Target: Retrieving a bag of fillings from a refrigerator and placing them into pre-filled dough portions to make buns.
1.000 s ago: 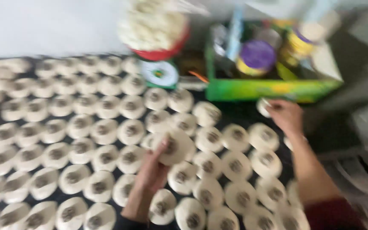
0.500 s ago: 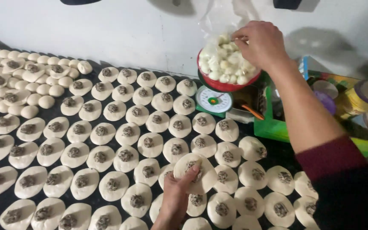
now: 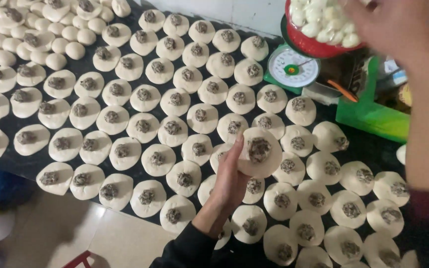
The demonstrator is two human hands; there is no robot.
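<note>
Over the dark table (image 3: 6, 161), left hand (image 3: 232, 181) cupping a filled dough round (image 3: 259, 151) — right hand (image 3: 398, 25) blurred, grip unclear

A round white scale dial (image 3: 293, 68) faces up beside a green box (image 3: 368, 114).

Left hand (image 3: 229, 181) cups a filled dough round (image 3: 259, 151) — right hand (image 3: 398, 25) at the red bowl (image 3: 319, 45).

The left hand (image 3: 232, 178) is raised palm up, fingers cupped and spread, its wrist in a dark sleeve. The right hand (image 3: 398, 25) reaches forward and high, blurred, its forearm stretching back along the right edge.
</note>
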